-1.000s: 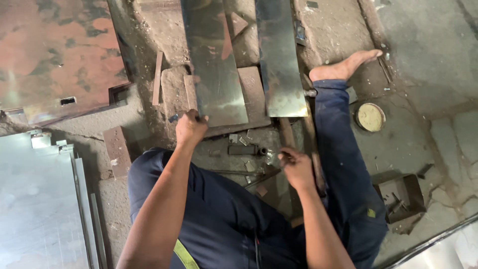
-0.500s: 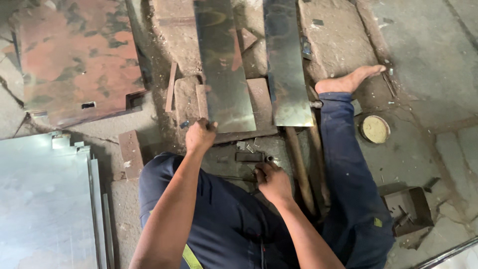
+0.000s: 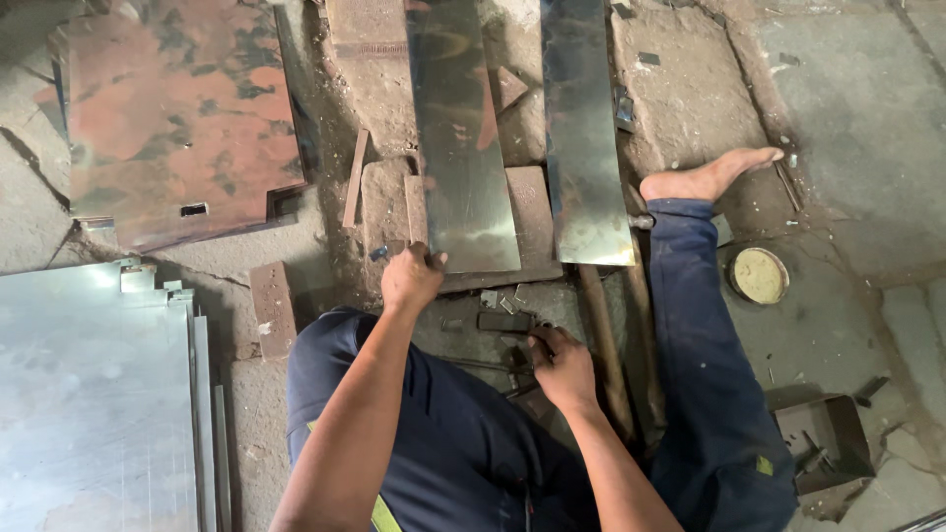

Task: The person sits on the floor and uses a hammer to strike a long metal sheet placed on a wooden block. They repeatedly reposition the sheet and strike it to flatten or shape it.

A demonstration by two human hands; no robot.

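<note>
Pulling back toward the lap, the right hand (image 3: 562, 366) now curls over small dark tools on the floor; left hand (image 3: 412, 276) keeps pinching the near corner of the shiny sheet-metal strip (image 3: 458, 148).

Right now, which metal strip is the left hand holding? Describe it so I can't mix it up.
Two shiny strips lie side by side on the stone floor. It is the left strip, its near corner pinched by the left hand. The right strip is untouched, beside the bare foot.
</note>
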